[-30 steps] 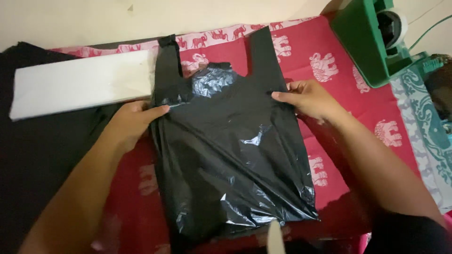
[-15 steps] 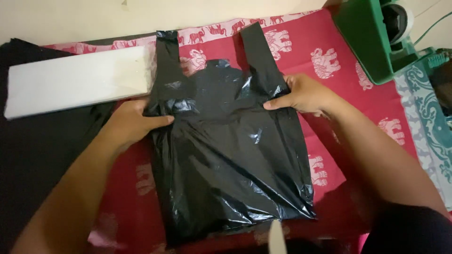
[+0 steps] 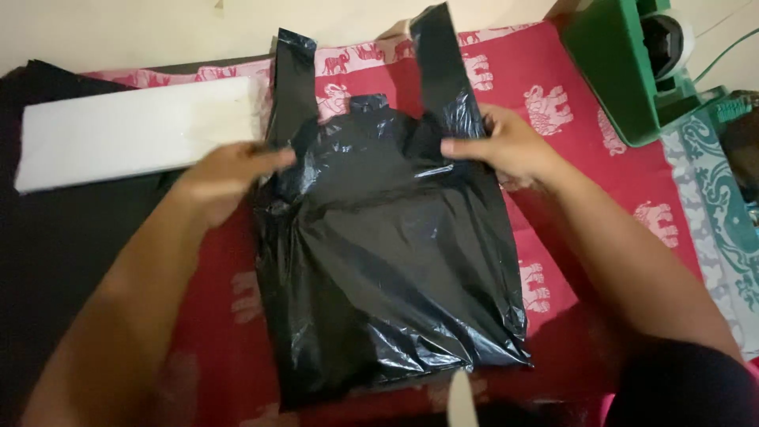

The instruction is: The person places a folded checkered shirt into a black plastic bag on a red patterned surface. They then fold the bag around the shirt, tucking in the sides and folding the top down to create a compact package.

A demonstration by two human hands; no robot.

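Observation:
A black plastic carrier bag [image 3: 387, 261] with two handle loops lies flat on a red cloth [image 3: 601, 198] printed with white elephants. My left hand [image 3: 225, 174] pinches the bag's left edge just below its left handle. My right hand [image 3: 506, 146] grips the right edge at the base of the right handle. Both handles stretch away from me towards the wall. The bag looks filled and crinkled, with its bottom edge near me.
A long white flat package [image 3: 134, 134] lies at the left on a black cloth [image 3: 55, 261]. A green machine [image 3: 624, 63] stands at the upper right. A teal patterned cloth [image 3: 719, 205] runs along the right edge. A pale narrow object [image 3: 461, 399] pokes in at the bottom.
Both hands have slid up the bag's sides towards the handle bases. The handles now stand out straighter, away from me.

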